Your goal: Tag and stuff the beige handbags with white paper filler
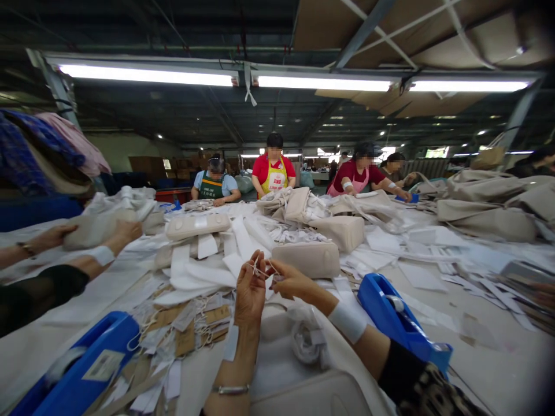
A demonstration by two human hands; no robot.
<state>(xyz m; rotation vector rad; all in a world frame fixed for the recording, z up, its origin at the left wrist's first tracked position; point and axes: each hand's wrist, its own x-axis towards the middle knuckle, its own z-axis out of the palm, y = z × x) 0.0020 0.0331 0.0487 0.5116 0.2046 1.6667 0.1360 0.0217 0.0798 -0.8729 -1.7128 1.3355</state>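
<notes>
My left hand (251, 284) is closed, fingertips pinched on a thin white string (259, 267). Beside it, my right hand (291, 281) pinches the same string from the right, so that it runs between both hands. Below them, close to me, lies a beige bag (314, 400) with a bundle in clear wrap (307, 342) on its far part. To the left of my left wrist is a pile of brown and white hang tags (185, 341) with looped strings. What hangs on the string, if anything, I cannot make out.
Blue tape dispensers stand at left (82, 370) and right (401, 323). Beige bags (306, 259) and white foam sheets (195, 274) heap mid-table. At left, another person's hands (124, 234) hold a beige bag (97, 228). Several co-workers (274, 173) work across the table.
</notes>
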